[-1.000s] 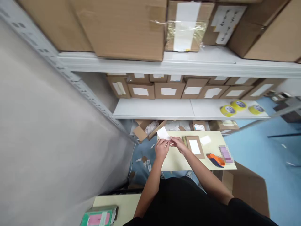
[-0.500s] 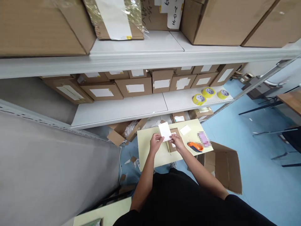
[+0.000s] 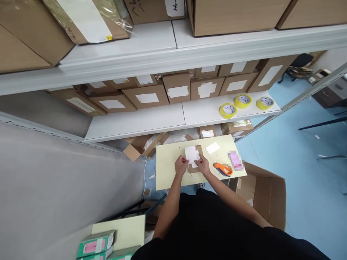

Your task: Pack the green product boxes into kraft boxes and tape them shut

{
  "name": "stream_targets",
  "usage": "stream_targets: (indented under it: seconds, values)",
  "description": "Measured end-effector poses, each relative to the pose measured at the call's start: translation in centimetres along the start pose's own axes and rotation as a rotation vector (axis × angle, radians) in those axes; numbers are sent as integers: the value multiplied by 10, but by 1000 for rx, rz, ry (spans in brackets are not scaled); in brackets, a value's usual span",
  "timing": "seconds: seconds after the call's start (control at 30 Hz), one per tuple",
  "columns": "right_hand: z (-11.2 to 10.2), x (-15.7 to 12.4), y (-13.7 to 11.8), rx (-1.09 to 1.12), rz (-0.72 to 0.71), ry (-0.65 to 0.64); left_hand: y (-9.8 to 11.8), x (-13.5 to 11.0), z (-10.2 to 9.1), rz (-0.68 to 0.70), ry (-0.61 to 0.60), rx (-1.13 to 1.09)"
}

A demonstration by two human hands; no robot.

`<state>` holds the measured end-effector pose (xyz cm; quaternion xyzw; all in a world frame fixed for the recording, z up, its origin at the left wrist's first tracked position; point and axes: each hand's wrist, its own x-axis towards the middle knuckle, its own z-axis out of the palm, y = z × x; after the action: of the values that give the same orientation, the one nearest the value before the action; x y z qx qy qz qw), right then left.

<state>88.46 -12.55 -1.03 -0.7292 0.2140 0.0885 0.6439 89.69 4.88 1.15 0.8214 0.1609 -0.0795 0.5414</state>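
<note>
A white paper label (image 3: 191,153) is held over a small cardboard box (image 3: 195,169) on the pale yellow table (image 3: 166,173). My left hand (image 3: 181,165) pinches its lower left corner. At the lower right edge, my right hand (image 3: 202,164) has its fingers closed on the same label. Part of the box is hidden under the label and the hands. To the right lie an orange tape dispenser (image 3: 223,169), a white card (image 3: 213,147) and a blurred pink-purple item (image 3: 235,160).
Rolls of yellow tape (image 3: 228,110) sit on the grey shelf (image 3: 135,124) ahead, in front of labelled cardboard boxes (image 3: 148,97). An open carton (image 3: 273,198) stands right of the table, and another open box (image 3: 138,146) is at the left. Green boxes (image 3: 94,245) rest on a second table at lower left.
The label has come down from a raised position to lie over the box, with both hands still on it. My view has shifted, showing the green boxes at lower left.
</note>
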Motion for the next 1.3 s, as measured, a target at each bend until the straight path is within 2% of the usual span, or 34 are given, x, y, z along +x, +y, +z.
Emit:
stream_targets:
  seconds: [0.1, 0.23, 0.37, 0.57, 0.8, 1.0, 1.1, 1.2, 1.3]
  values:
    - [-14, 13, 23, -224, 8, 43, -11, 7, 25, -116, -29, 133]
    - [-21, 23, 47, -426, 46, 23, -27, 16, 49, -227, -74, 245]
    - [-24, 29, 59, -517, 42, -11, -33, 17, 60, -259, -70, 280]
    - [-28, 35, 63, -568, 61, -26, -29, 12, 71, -284, -45, 336]
    - [-30, 36, 59, -653, 89, -56, -28, 13, 76, -331, -35, 413]
    - [-31, 46, 47, -820, 143, -118, -20, 14, 79, -354, -47, 517]
    - [-38, 54, 45, -893, 137, -149, -15, 16, 75, -334, -74, 618]
    - [-46, 55, 48, -914, 154, -151, -16, 14, 65, -340, -80, 619]
    - [-47, 48, 55, -882, 136, -149, -22, 5, 60, -213, -111, 610]
